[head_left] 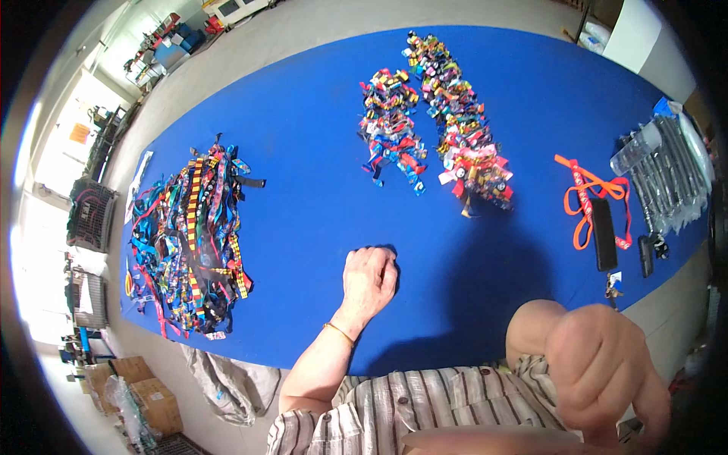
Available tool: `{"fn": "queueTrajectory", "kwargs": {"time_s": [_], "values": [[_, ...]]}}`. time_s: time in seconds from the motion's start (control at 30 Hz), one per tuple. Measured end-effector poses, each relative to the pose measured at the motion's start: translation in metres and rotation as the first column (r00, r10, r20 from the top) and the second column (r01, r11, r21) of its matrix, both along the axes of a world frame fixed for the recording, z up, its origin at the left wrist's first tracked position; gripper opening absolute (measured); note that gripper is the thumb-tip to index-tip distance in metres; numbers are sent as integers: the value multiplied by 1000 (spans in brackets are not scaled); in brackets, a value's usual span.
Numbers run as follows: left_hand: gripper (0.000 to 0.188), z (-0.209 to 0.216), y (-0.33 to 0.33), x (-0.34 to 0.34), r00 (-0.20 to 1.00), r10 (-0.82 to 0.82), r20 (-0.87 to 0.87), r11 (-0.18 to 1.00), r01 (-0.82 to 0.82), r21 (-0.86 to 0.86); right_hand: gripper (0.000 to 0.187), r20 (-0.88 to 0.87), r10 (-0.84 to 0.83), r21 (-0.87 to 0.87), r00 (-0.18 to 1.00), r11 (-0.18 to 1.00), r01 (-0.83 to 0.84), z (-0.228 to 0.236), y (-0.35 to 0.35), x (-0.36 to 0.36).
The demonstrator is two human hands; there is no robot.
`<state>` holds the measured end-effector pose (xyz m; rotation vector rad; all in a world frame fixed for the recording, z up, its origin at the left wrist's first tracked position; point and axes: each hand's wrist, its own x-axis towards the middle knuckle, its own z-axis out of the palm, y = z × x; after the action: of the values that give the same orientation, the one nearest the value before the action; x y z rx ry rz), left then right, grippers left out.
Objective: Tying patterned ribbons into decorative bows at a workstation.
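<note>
My left hand rests on the blue table as a loose fist, knuckles forward, and nothing shows in it. A thin bracelet circles that wrist. Raised off the table and close to the camera, my right hand has its fingers curled in; their inner side is hidden. Left of my left hand lies a wide heap of colourful patterned lanyards. Beyond it are two long piles of small bright pieces with straps and clips, a shorter pile and a longer pile.
On the right lie an orange lanyard, a black phone-shaped item, a small keyring-like item and a stack of dark items in clear plastic. Cardboard boxes and a grey sack stand on the floor at the near left.
</note>
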<state>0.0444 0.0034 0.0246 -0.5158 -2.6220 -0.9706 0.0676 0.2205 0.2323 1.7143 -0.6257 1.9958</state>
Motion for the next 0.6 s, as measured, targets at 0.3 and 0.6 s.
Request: {"fn": "queueTrajectory", "kwargs": {"time_s": [0.3, 0.6], "values": [[6, -6, 5, -2, 1000, 1, -23, 1000, -1, 7, 17, 169, 373, 182, 912, 898, -401, -4, 39, 1], [10, -8, 2, -3, 1000, -17, -16, 1000, 17, -21, 34, 98, 326, 285, 940, 896, -340, -2, 50, 7]]}}
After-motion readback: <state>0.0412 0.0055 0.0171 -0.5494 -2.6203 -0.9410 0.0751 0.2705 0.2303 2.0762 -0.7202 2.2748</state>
